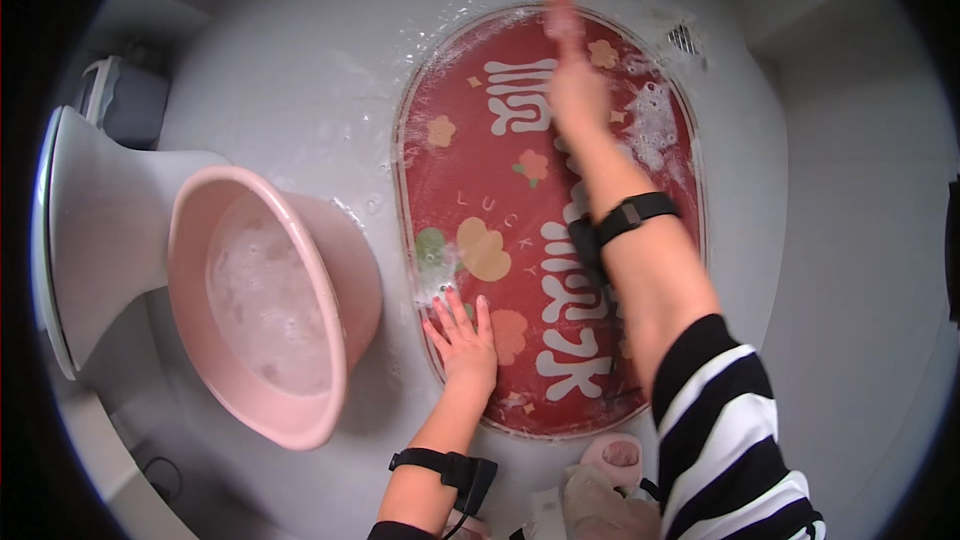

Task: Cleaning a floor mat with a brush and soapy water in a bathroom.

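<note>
A red oval floor mat (457,180) with white characters and flower prints lies wet on the floor. Patches of white suds (651,120) sit on its right side, with more by its left edge. My left hand (466,341) is spread flat on the lower left of the mat and holds nothing. Stretched to the mat's far end, my right hand (581,101) grips what looks like a pink scrubbing brush (560,11). Motion blurs both hand and brush, and the bristles cannot be made out.
A pink plastic basin (360,262) of sudsy water stands left of the mat, beside a white toilet (105,210). A grey bin (131,101) is behind the toilet. Near the mat's upper right is a floor drain (682,39). My slippered foot (615,457) is below the mat.
</note>
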`<state>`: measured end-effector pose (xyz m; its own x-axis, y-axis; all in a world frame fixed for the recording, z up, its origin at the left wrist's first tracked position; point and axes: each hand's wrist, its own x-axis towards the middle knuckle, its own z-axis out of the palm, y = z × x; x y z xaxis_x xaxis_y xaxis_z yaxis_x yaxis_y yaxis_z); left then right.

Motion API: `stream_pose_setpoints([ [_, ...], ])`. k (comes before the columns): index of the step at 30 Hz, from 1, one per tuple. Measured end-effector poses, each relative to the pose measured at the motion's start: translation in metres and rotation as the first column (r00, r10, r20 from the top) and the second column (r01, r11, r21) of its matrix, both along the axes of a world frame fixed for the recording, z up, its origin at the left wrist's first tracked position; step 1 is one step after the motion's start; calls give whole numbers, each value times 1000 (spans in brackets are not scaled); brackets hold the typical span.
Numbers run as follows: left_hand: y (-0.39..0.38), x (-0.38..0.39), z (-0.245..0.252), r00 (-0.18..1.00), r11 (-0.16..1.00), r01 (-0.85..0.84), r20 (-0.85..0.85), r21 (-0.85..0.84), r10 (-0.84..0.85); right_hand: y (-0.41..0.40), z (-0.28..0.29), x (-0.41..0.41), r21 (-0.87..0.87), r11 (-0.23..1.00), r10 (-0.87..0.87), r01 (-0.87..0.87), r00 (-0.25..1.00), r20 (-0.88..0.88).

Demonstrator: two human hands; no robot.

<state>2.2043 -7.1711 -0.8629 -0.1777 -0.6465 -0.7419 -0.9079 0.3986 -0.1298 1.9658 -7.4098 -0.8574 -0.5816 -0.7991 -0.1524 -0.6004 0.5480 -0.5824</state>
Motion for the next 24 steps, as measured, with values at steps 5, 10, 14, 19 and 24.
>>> stream_pose_setpoints([
  [5,-2,5,1,999,999,-34,-3,-3,34,16,9,51,60,916,401,-397,909,-113],
  [10,1,2,2,999,1000,-22,-28,-9,22,23,8,-78,83,989,135,-122,974,-184],
  [14,11,7,-17,992,980,76,-83,-182,-93,12,3,-62,-75,996,-60,53,994,-94],
  [19,8,5,-12,995,990,19,-100,-136,-32,5,-2,81,-90,972,212,-217,975,-59],
  [24,-1,4,-1,998,999,-42,-47,-31,40,62,0,40,192,820,559,-539,826,-69],
])
